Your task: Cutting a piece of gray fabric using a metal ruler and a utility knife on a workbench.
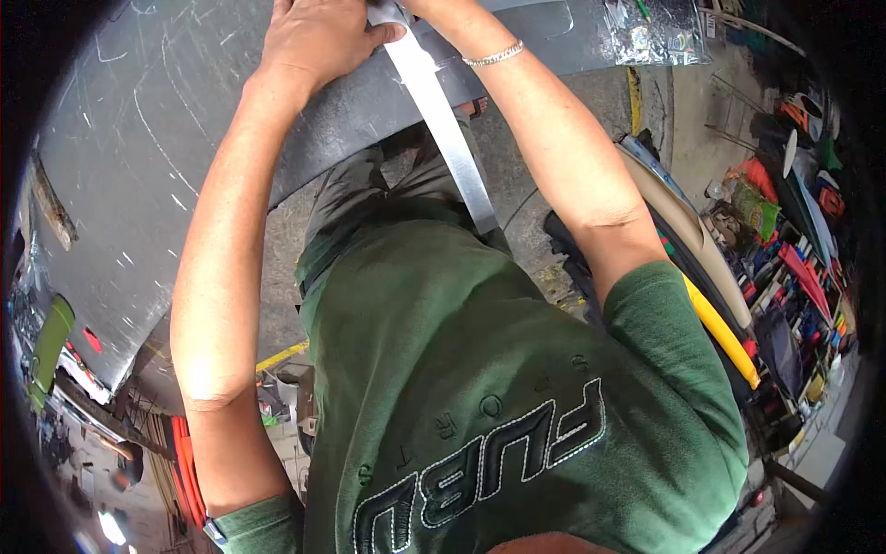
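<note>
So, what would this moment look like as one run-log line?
left hand: thumb on silver metal strip | right hand: mostly cut off at top | silver metal strip: overhangs scratched grey tabletop

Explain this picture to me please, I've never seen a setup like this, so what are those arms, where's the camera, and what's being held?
There's no machine here: these are a person's own bare hands. The single picture comes from a wide fisheye camera worn on the head, looking down, so straight edges bend and the green shirt fills the lower part. The left hand is over a scratched dark grey surface, its thumb against a long silver strip that reaches past the near edge. The right hand is mostly cut off at the top, so its grip can't be judged. A clear plastic packet lies on the surface toward the right.
</note>
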Tool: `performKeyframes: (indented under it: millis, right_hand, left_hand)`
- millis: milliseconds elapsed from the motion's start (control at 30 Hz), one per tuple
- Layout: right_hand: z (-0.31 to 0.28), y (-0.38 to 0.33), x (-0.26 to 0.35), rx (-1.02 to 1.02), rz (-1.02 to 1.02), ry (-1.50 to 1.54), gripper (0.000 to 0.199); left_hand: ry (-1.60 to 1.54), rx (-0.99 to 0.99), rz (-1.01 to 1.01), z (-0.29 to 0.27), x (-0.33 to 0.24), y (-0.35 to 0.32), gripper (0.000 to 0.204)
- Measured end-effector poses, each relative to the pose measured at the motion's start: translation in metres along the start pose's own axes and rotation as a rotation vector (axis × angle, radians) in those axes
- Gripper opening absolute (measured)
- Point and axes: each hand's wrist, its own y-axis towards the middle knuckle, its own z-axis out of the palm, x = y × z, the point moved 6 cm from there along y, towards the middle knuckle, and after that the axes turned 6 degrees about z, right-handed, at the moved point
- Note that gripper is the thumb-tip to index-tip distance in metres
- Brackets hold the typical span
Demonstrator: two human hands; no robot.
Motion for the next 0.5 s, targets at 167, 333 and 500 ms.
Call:
performKeyframes:
  millis: [167, 333, 500]
  right_hand:
    - [-0.014, 0.01, 0.026, -0.056, 0.047, -0.062, 0.047]
    - [-0.02, 0.011, 0.016, -0.035, 0.487, 0.403, 0.043]
    - [-0.076, 0.068, 0.055, 0.104, 0.601, 0.444, 0.047]
  left_hand:
    - [0.07, 0.029, 0.006, -0.001, 0.002, 0.003, 0.104]
    - [0.056, 0.022, 0.012, 0.009, 0.001, 0.009, 0.103]
    - [0.034, -0.125, 0.049, 0.011, 0.01, 0.011, 0.112]
